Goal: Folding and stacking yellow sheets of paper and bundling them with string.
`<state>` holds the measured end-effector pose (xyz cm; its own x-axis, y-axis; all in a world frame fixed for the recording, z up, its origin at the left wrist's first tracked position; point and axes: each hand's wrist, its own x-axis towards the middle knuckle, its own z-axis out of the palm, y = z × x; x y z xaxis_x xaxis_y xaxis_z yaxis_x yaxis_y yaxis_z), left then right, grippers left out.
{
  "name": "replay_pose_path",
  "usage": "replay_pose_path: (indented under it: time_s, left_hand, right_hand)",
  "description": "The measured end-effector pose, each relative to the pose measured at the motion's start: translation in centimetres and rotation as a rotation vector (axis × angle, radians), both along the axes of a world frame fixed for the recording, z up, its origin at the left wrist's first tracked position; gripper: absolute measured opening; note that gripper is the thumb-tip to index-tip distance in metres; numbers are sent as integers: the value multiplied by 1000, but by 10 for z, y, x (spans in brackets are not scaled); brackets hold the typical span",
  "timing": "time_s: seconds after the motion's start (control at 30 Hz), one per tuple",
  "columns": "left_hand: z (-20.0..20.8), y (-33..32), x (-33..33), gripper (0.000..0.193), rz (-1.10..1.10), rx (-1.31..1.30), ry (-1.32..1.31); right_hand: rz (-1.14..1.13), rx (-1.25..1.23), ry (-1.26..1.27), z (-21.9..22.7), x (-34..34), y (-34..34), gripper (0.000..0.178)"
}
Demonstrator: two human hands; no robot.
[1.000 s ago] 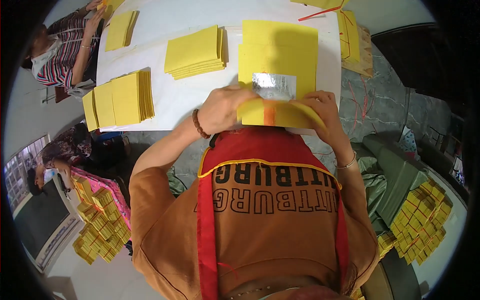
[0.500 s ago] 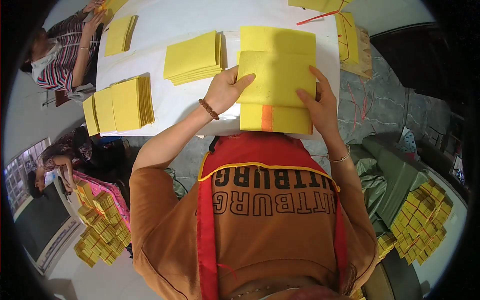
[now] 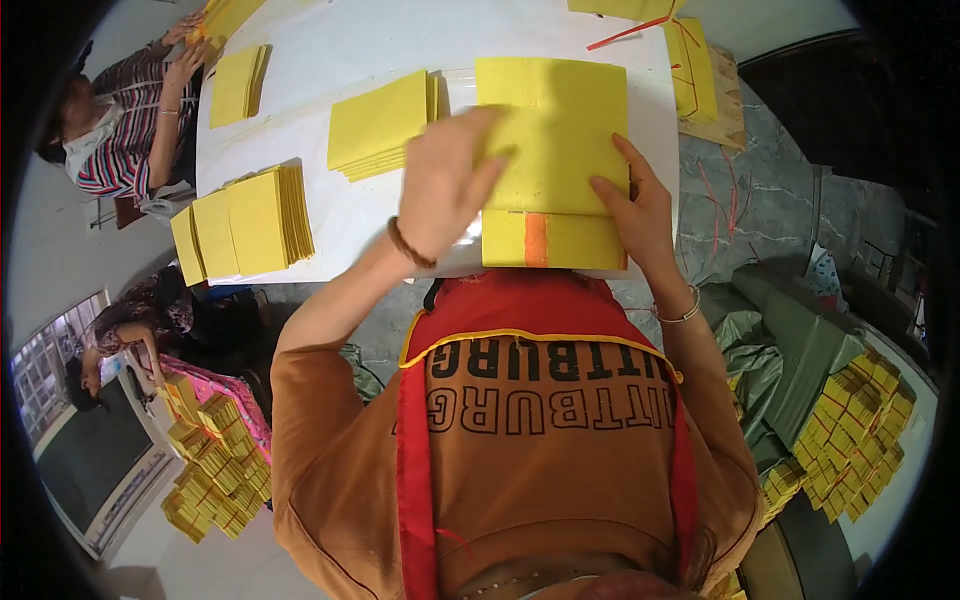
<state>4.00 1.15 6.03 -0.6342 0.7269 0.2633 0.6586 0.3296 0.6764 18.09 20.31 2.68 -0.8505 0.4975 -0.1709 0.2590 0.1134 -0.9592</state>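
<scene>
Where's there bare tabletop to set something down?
Widest patch: the white tabletop beyond the fanned yellow paper stack. Another lies between that stack and the overlapping row of yellow paper sheets at left. Crowded: the orange-striped rectangular yellow paper pile, right hand on its right edge, left hand blurred opposite.

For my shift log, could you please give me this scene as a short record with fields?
Left hand: blurred, over the left edge of the yellow paper; contact unclear
Right hand: thumb on the paper's right side
Marking: orange strip at the near end
Left of paper: yellow stack
Surface: white table
Nearby: person in striped top, upper left
</scene>
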Motion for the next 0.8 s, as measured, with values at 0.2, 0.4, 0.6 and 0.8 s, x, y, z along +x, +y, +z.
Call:
replay_pose_path:
  time_s: [0.2, 0.4, 0.6, 0.8]
  left_hand:
    - [7, 9, 41, 71, -466, -261, 273]
    - [-12, 9, 44, 74, -476, -364, 278]
    - [-19, 7, 42, 74, -497, -391, 251]
    - [-21, 8, 41, 69, -520, -403, 219]
  right_hand:
    - [8, 40, 14, -1, -2, 1, 53]
    - [23, 98, 22, -6, -2, 4, 53]
    - [33, 334, -21, 1, 11, -5, 55]
    - [443, 1001, -52, -5, 50, -14, 57]
